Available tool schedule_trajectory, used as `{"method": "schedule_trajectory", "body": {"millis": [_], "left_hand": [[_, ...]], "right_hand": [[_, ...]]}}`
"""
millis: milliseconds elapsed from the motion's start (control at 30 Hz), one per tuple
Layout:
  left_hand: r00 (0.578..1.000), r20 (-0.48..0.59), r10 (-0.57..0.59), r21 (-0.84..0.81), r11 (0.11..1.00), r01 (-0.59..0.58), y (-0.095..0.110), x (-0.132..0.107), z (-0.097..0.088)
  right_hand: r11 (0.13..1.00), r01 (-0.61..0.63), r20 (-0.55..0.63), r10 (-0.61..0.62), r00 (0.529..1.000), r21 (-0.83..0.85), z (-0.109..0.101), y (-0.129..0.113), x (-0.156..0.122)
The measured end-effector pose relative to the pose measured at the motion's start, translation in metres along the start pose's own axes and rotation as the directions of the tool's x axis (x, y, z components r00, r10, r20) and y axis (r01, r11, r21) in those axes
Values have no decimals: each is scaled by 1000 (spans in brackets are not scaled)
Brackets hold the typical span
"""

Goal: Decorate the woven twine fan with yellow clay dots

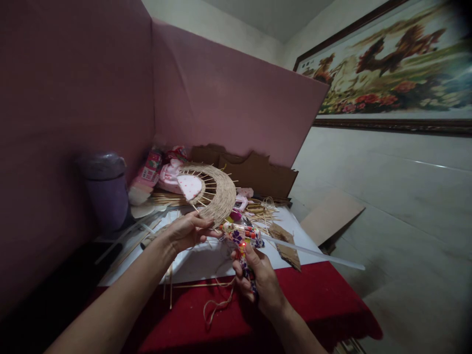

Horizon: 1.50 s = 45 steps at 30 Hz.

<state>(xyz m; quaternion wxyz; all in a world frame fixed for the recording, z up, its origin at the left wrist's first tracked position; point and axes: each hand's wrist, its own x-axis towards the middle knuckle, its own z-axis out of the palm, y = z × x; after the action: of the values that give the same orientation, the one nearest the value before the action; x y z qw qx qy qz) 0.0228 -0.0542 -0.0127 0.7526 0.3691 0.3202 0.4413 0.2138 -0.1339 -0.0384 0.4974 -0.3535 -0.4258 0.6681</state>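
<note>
My left hand (190, 232) is closed on the lower edge of a half-round fan-like piece (223, 194), raised above the table. Twine is wound in a wide band over thin sticks that spread out from a pale spotted half-disc (191, 187). In my right hand (258, 273) is a flower-patterned glue gun (239, 237), gripped by its handle, with a small red light lit. A long translucent glue stick (313, 250) sticks out of its back. The gun's nozzle points left, close to my left fingers and the twine band; whether it touches is unclear.
Loose twine (219, 305) hangs near the front edge of the red cloth (302, 295). A cardboard scrap (285, 246) lies on the white sheet (309, 231). Bundled sticks (260, 211) and torn cardboard (258, 174) are behind. A purple bin (106, 191) stands left.
</note>
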Motion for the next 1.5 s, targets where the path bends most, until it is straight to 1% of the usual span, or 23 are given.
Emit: {"method": "schedule_trajectory", "body": {"millis": [267, 633, 800, 1100, 1367, 1500], "left_hand": [[1000, -8, 1, 4, 1000, -1, 0, 1, 1], [1000, -28, -5, 0, 1000, 5, 0, 0, 1], [1000, 5, 1, -16, 1000, -1, -1, 1, -1], [1000, 21, 6, -9, 1000, -6, 0, 1, -1], [1000, 27, -2, -14, 1000, 2, -1, 1, -1], [1000, 17, 5, -12, 1000, -4, -1, 1, -2]], "right_hand": [[1000, -13, -3, 13, 1000, -5, -1, 5, -1], [1000, 7, -14, -7, 1000, -6, -3, 8, 1], [1000, 17, -24, -18, 1000, -19, -3, 7, 1], [999, 41, -34, -41, 999, -16, -4, 8, 2], [1000, 5, -14, -6, 1000, -23, -3, 7, 1], [999, 3, -38, -5, 999, -41, -2, 7, 2]]}}
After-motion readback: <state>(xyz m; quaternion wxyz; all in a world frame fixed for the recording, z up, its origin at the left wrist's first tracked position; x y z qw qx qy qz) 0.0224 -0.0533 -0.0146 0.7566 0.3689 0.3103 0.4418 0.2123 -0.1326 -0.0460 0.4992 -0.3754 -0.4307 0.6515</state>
